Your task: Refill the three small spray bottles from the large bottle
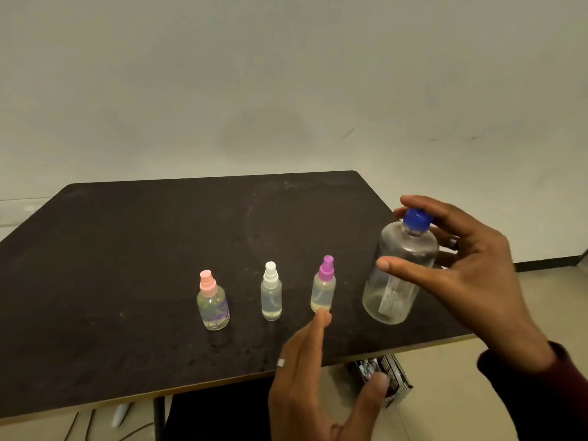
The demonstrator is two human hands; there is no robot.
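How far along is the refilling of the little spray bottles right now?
Nothing looks done: the pink-capped small spray bottle, white-capped small spray bottle and purple-capped small spray bottle stand capped, with little liquid. In hand: the right hand is spread around the large clear bottle, its blue cap on; the left hand hovers open nearby. Left: uncapping and all three pours.

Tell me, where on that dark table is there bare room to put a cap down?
Bare room: the table left of the pink-capped bottle, and behind the row toward the wall. Crowded: between the purple-capped bottle and the large bottle, where both hands reach.
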